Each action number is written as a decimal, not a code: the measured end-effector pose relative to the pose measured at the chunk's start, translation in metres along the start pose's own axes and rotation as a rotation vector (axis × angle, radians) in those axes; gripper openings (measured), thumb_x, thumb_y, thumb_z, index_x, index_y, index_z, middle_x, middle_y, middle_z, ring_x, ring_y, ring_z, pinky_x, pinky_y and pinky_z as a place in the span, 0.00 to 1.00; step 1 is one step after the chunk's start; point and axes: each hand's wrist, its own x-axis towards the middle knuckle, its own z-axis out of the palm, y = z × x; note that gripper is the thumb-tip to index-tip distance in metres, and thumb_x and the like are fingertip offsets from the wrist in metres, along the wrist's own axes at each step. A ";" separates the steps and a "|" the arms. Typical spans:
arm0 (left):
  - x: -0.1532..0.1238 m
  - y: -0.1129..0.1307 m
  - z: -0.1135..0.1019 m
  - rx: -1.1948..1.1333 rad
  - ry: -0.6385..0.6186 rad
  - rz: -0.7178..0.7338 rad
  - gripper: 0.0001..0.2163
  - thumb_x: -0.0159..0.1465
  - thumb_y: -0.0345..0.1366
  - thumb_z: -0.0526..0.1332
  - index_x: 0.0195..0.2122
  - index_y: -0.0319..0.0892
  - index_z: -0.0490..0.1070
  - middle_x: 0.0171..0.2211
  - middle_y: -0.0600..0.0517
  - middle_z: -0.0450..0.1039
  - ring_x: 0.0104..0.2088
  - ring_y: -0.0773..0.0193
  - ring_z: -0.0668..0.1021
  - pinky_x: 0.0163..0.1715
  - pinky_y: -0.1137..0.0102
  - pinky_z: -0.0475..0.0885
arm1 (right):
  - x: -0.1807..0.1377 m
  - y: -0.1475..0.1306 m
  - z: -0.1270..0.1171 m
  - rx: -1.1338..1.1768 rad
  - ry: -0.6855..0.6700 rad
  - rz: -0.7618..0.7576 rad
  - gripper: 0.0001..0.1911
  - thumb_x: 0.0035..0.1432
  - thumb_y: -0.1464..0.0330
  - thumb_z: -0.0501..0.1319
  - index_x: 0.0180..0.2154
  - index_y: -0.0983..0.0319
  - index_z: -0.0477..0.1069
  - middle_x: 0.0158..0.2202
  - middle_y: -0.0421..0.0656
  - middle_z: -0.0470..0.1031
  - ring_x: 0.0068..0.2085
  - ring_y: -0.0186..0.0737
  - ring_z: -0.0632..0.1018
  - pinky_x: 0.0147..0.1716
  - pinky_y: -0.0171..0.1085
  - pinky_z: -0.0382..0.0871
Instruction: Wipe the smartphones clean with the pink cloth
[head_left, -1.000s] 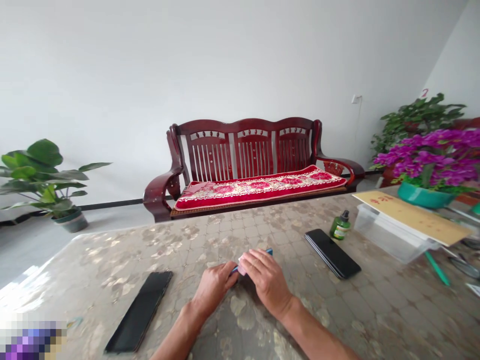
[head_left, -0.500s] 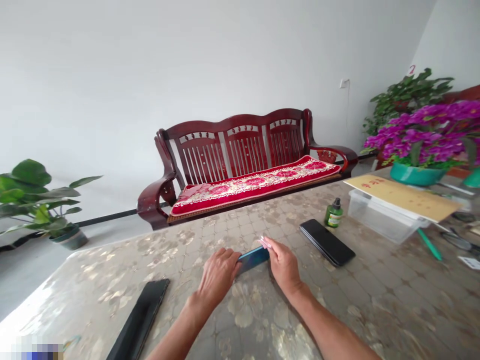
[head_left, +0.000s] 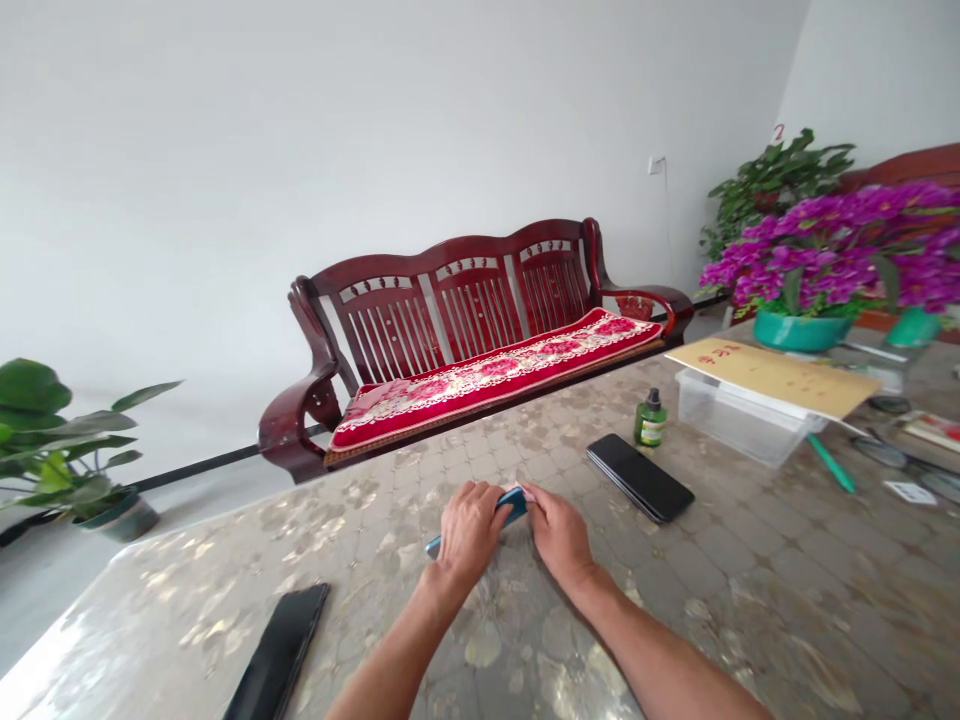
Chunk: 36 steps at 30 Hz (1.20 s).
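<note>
At frame centre, the left hand point(head_left: 469, 528) wrapped its fingers over the blue phone point(head_left: 514, 500); the right hand point(head_left: 559, 536) pinched its right end.

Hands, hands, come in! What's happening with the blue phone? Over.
Left hand clamped on blue phone. Right hand pinching pink cloth at its right end. Near black phone and far black phone lie apart, clear of both hands.

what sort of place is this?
Probably a home living room: a carved wooden bench with a red cushion, potted purple flowers, and a patterned table where the left hand grips a blue phone and the right hand holds a pink cloth to it.
</note>
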 end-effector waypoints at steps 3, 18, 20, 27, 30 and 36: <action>-0.004 0.003 -0.008 -0.066 0.136 -0.013 0.04 0.70 0.35 0.58 0.39 0.44 0.72 0.33 0.52 0.74 0.36 0.59 0.73 0.36 0.68 0.64 | 0.008 -0.012 -0.008 0.084 0.129 -0.142 0.18 0.65 0.72 0.51 0.51 0.57 0.73 0.46 0.45 0.80 0.46 0.41 0.80 0.48 0.41 0.73; -0.015 -0.002 -0.004 -0.352 0.474 -0.115 0.07 0.69 0.37 0.55 0.38 0.44 0.71 0.31 0.52 0.73 0.34 0.59 0.75 0.33 0.70 0.66 | 0.016 -0.022 -0.017 0.367 0.181 -0.048 0.16 0.67 0.65 0.53 0.51 0.58 0.74 0.47 0.46 0.79 0.47 0.43 0.80 0.49 0.42 0.74; -0.016 -0.001 -0.003 -0.389 0.487 -0.147 0.07 0.69 0.38 0.55 0.37 0.45 0.71 0.30 0.52 0.72 0.32 0.59 0.75 0.32 0.70 0.66 | 0.016 -0.029 -0.015 0.484 0.179 0.039 0.16 0.66 0.62 0.55 0.50 0.59 0.74 0.48 0.46 0.79 0.48 0.44 0.79 0.49 0.42 0.74; -0.021 0.005 -0.009 -0.513 0.410 -0.122 0.05 0.67 0.36 0.55 0.40 0.45 0.68 0.31 0.54 0.70 0.28 0.63 0.73 0.30 0.71 0.67 | 0.016 -0.043 -0.021 0.488 0.216 0.021 0.16 0.66 0.61 0.56 0.50 0.58 0.75 0.48 0.46 0.79 0.48 0.45 0.79 0.49 0.42 0.74; -0.023 0.006 -0.017 -0.476 0.350 -0.071 0.05 0.68 0.35 0.54 0.43 0.46 0.67 0.33 0.54 0.71 0.30 0.63 0.75 0.30 0.72 0.67 | 0.015 -0.044 -0.025 0.390 0.227 -0.083 0.16 0.67 0.64 0.54 0.52 0.57 0.74 0.48 0.46 0.79 0.47 0.43 0.80 0.48 0.40 0.75; -0.033 0.004 -0.045 -0.135 0.292 -0.038 0.06 0.70 0.39 0.54 0.41 0.47 0.70 0.32 0.54 0.73 0.34 0.59 0.75 0.31 0.69 0.65 | 0.010 -0.064 -0.027 0.283 0.164 -0.325 0.19 0.68 0.71 0.52 0.57 0.54 0.69 0.48 0.45 0.79 0.47 0.40 0.79 0.47 0.39 0.75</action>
